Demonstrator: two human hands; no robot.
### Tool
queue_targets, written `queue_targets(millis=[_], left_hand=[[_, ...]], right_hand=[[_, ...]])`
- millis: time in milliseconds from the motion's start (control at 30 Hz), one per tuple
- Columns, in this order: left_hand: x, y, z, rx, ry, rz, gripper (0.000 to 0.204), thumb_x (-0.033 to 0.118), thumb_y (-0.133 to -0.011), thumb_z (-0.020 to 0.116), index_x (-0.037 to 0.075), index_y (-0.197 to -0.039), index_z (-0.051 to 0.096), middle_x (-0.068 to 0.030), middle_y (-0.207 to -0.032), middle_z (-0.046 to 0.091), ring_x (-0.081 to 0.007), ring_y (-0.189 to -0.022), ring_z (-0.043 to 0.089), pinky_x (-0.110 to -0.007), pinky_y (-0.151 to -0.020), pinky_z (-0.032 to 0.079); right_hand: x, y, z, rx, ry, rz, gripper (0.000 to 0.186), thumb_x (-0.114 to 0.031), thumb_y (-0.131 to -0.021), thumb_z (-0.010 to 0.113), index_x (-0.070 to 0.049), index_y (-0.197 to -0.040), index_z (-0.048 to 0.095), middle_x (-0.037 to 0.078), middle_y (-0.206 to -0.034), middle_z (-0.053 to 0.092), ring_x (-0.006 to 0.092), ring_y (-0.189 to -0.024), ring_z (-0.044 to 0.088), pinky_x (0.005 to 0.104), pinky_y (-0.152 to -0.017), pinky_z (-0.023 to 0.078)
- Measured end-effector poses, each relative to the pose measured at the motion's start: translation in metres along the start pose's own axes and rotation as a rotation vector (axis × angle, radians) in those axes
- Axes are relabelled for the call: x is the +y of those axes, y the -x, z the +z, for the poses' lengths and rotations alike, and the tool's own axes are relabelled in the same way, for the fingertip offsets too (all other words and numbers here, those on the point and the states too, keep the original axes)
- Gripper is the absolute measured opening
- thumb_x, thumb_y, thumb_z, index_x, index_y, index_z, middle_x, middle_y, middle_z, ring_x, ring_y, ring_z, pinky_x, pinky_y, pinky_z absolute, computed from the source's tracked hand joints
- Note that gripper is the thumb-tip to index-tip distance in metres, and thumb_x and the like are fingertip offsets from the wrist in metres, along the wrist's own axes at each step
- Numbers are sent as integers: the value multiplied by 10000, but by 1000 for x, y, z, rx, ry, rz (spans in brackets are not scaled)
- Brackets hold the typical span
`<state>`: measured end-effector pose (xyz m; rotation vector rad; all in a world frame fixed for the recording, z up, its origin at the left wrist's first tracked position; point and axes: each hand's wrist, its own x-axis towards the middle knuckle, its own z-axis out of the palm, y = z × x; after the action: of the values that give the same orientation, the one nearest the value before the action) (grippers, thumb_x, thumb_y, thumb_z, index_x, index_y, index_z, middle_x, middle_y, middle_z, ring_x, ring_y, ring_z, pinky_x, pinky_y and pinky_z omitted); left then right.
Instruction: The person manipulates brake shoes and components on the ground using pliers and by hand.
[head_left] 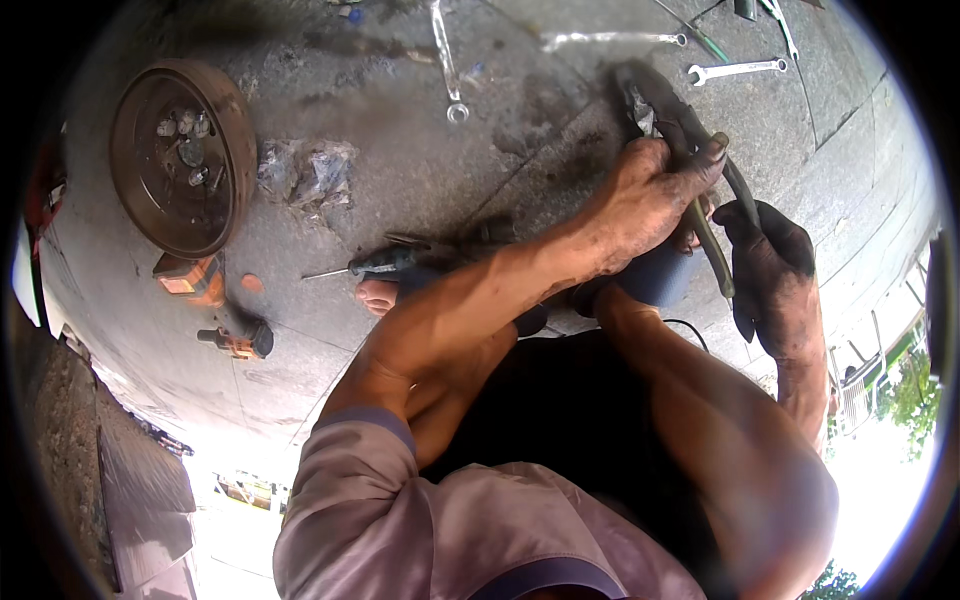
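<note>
My left hand (660, 190) is closed around a dark plier-like tool (682, 120) with two long arms, held over the floor at the right. One olive-brown arm of it runs down past my left fingers. Blackened with grime, my right hand (775, 265) grips the end of the other, curved arm. A small silvery piece (641, 112) shows beside the tool's far end; I cannot tell whether it is part of the tool. My palms hide some of both arms.
Combination wrenches (738, 71) and a ring-ended wrench (448, 65) lie on the far floor. Left, a brown round basin (180, 225) holds small metal parts near crumpled plastic (310, 175) and an orange-black power tool (215, 290). A screwdriver (375, 262) lies by my foot.
</note>
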<state>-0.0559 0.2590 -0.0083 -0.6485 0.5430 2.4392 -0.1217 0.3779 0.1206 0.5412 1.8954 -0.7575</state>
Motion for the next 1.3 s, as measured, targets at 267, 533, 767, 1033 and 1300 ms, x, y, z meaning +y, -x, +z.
queue_targets(millis=[267,533,767,1033,1300], left_hand=[[-7,20,-1,15,-340,16,396,381,-980,554,2,-895,630,-16,-664,591,-85,-559,503,-229,-588,435],[-20,9,10,188,2,53,413,463,-969,542,74,-836,577,-11,-645,571,-51,-546,530,-229,-454,379],[-28,10,58,181,-19,103,466,480,-980,519,56,-795,568,-25,-651,546,-110,-610,497,-288,-553,412],[-30,-11,86,165,85,104,451,405,-1003,477,52,-734,554,-48,-541,557,-127,-460,550,-268,-429,422],[-24,-26,102,63,-295,222,321,284,-947,498,-33,-947,555,-108,-692,575,-201,-577,587,-355,-473,441]], right_hand=[[20,1,-28,8,206,-39,436,-417,-985,528,5,-995,637,-35,-483,402,70,-334,343,263,-336,240],[29,-17,-8,405,110,-435,418,-349,-994,532,5,-1199,621,-3,-537,484,88,-420,432,248,-445,349],[47,-32,-8,458,-374,-910,555,-319,-979,472,4,-1412,345,149,-1087,577,280,-1072,563,445,-956,459],[44,-19,-47,568,-152,-612,527,7,-944,477,-24,-1453,343,182,-1433,434,294,-1249,495,412,-1056,428],[51,9,-40,384,357,-1176,1492,-522,-449,918,-80,-1542,4,259,-1576,104,437,-1426,237,500,-1060,427]])
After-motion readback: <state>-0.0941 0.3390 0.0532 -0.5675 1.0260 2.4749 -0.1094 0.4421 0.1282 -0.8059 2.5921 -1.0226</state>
